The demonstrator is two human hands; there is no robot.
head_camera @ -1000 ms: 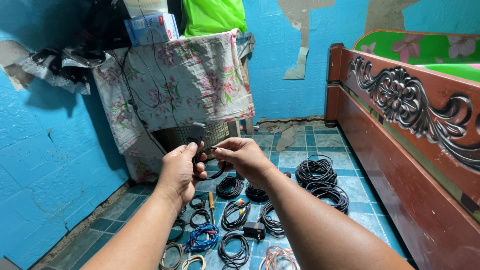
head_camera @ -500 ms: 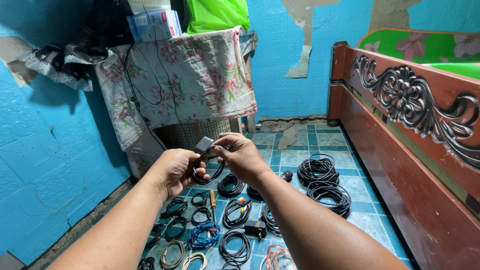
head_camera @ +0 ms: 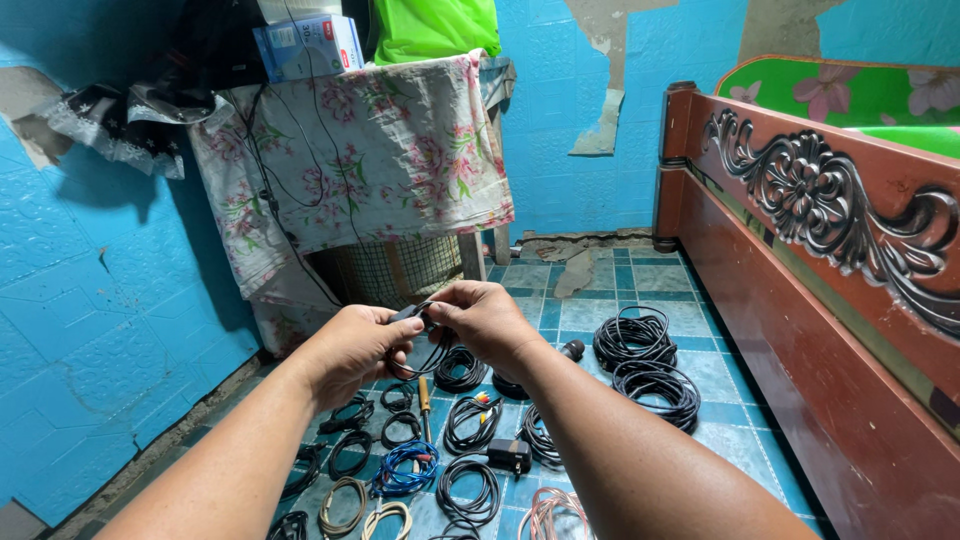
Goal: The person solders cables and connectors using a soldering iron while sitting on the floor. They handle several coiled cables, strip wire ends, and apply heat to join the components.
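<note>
Your two bare forearms stretched forward and converging, your left hand (head_camera: 352, 345) curled in a loose fist, your right hand (head_camera: 487, 318) touching it, fingertips pinched together, knuckles up.

Black cable loop (head_camera: 432, 350) in the hands; turquoise wall (head_camera: 90, 300); pink-flowered white cloth (head_camera: 400, 160); teal floor tiles (head_camera: 640, 285); blue coiled cable (head_camera: 405, 470); reddish-brown carved bed frame (head_camera: 830, 260); green bag (head_camera: 435, 25).

Bright even light, sharp, edges warped
</note>
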